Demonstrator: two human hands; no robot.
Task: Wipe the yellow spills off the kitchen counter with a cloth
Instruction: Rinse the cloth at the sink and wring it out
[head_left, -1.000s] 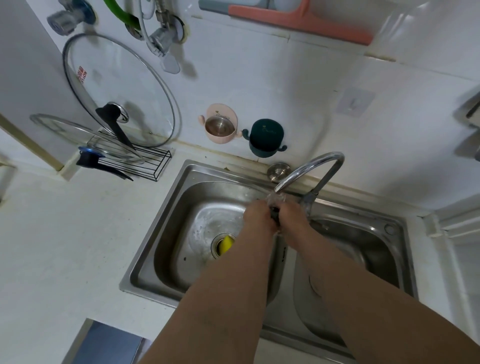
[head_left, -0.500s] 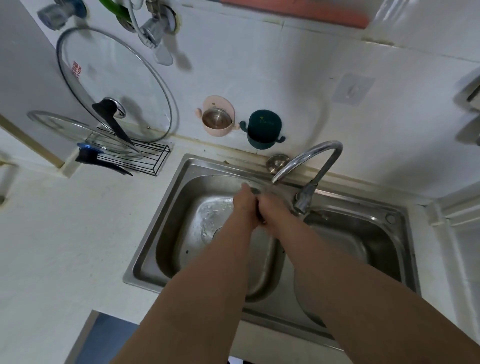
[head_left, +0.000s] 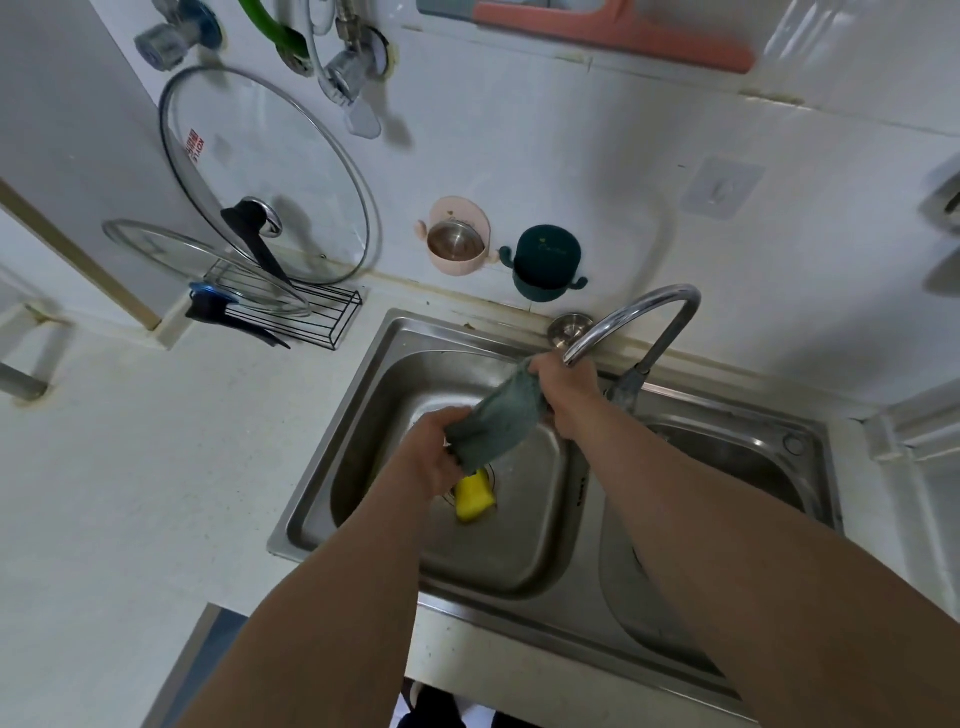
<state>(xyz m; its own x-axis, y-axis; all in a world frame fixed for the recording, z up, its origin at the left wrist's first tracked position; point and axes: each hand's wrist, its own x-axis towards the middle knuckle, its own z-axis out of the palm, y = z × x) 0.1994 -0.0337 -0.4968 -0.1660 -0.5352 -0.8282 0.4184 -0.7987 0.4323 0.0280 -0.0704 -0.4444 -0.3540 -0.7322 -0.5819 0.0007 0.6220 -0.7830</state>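
While stretched over the left steel sink basin, grey-green cloth gripped by left hand and right hand; white tabletop wiping apparently finished, no yellow spills visible.

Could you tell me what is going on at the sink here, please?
A person holds a grey-green cloth stretched between both hands over the left basin of the steel sink: the left hand grips its lower end, the right hand its upper end, just under the tap spout. A yellow sponge lies by the drain below.
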